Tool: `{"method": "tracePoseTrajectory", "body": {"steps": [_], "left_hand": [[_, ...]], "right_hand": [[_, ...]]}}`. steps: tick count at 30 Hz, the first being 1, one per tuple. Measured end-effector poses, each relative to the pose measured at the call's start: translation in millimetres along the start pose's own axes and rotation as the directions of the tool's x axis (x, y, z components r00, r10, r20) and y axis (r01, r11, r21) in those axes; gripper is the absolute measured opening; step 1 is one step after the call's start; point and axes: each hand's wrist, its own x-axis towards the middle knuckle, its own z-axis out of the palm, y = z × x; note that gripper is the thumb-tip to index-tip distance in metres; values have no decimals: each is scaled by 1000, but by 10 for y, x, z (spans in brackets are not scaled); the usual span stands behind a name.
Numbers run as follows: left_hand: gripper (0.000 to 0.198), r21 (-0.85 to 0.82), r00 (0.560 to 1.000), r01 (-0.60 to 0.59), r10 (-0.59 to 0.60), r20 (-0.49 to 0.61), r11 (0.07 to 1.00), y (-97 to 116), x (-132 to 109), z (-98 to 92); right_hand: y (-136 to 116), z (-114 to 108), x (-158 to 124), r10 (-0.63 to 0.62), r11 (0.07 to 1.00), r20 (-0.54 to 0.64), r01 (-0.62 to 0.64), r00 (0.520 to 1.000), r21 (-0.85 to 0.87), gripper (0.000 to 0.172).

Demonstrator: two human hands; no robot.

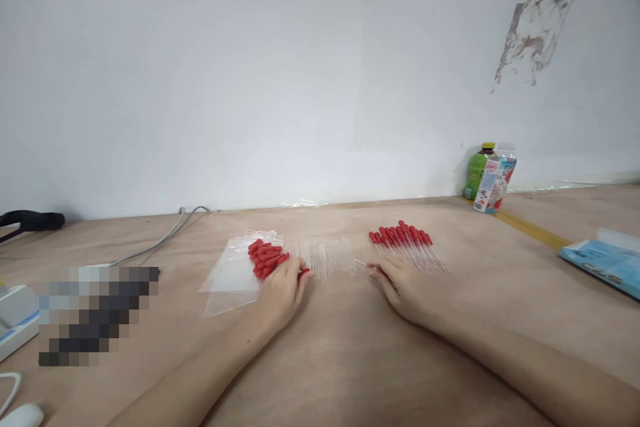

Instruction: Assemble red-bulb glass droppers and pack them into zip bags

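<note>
My left hand (283, 288) is closed, its fingertips pinching a red rubber dropper bulb (304, 271). Beside it lies a heap of loose red bulbs (265, 255) on clear plastic bags (225, 283). My right hand (404, 285) pinches a thin clear dropper tube (361, 263), whose free end points left toward the other hand. Between the two hands, bare clear tubes (325, 257) lie in a loose row on the table. Just past my right hand, several droppers with red bulbs on their ends (407, 240) lie side by side. Held bulb and tube are apart.
Two bottles, one green (476, 173) and one white (495, 183), stand by the wall at right. A blue packet (605, 267) lies far right on the wooden table (320, 360). At left are a grey cable (160, 240), a pixelated object (100, 320) and a white power strip (20, 327).
</note>
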Motion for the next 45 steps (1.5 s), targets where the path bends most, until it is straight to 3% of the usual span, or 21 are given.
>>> {"method": "tracePoseTrajectory", "body": {"steps": [4, 8, 13, 22, 28, 32, 37, 45], "left_hand": [[10, -308, 992, 41, -3, 125, 950, 211, -94, 108], [14, -435, 986, 71, 2, 164, 897, 275, -123, 162], [15, -428, 982, 89, -8, 187, 900, 278, -109, 143], [15, -441, 985, 17, 60, 160, 897, 299, -99, 128], [14, -487, 980, -19, 112, 163, 873, 292, -124, 113], [13, -481, 967, -58, 169, 190, 875, 296, -139, 121], [16, -430, 974, -45, 134, 180, 902, 300, -131, 132], [17, -513, 981, 42, 63, 185, 857, 247, -120, 117]], "right_hand": [[-138, -18, -113, -46, 998, 17, 45, 999, 32, 17], [-274, -22, -110, -96, 995, 42, 96, 994, 22, 16], [-290, 29, -110, -127, 992, 80, 125, 989, 33, 16], [-344, -36, -61, -104, 994, 179, 98, 978, 45, 14], [-251, -31, -17, -155, 986, 253, 135, 955, 95, 19], [-215, 8, -20, -196, 980, 247, 194, 949, 31, 19], [-243, 53, -60, -217, 969, 157, 232, 964, -88, 24], [-282, -73, -57, -133, 988, 193, 114, 972, 104, 16]]}}
